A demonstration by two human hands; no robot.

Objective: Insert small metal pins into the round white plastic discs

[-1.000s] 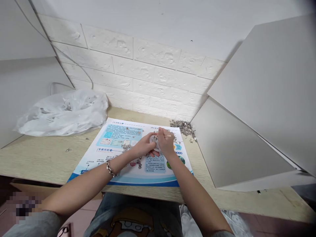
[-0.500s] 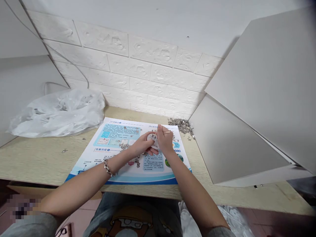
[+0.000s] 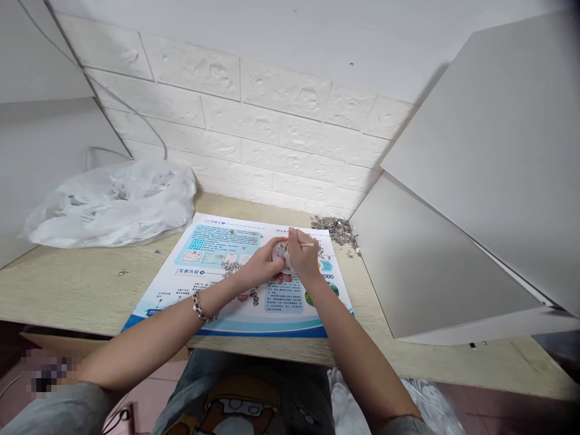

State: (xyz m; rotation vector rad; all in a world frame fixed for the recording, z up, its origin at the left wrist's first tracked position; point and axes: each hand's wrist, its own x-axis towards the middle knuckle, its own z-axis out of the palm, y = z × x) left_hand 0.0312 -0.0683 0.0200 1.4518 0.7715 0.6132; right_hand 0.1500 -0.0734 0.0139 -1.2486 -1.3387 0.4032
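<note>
My left hand [image 3: 264, 264] is closed round a small whitish, translucent plastic piece [image 3: 281, 258], thumb laid across its face. Against the piece's upper right side, my right hand [image 3: 304, 261] pinches a thin pale stick [image 3: 309, 244]; its working tip is hidden by the fingers. Both hands are above a printed poster sheet [image 3: 281, 326] with blue panels. Small shiny metal parts [image 3: 232, 267] lie in a loose heap beside the left hand, and more are scattered on the sheet under and around the hands.
A heap of small metal parts [image 3: 338, 229] sits at the wall behind the sheet. At left rests a clear plastic bag [image 3: 113, 208] of white pieces. Grey-white panels [image 3: 453, 260] lean over the right side of the wooden table [image 3: 81, 296]. Another bag [image 3: 428, 402] is below the table edge.
The left fingers have curled in closer under the plastic piece, which is slightly turned. The right hand keeps its pinch on the stick. The whole view has shifted slightly.
</note>
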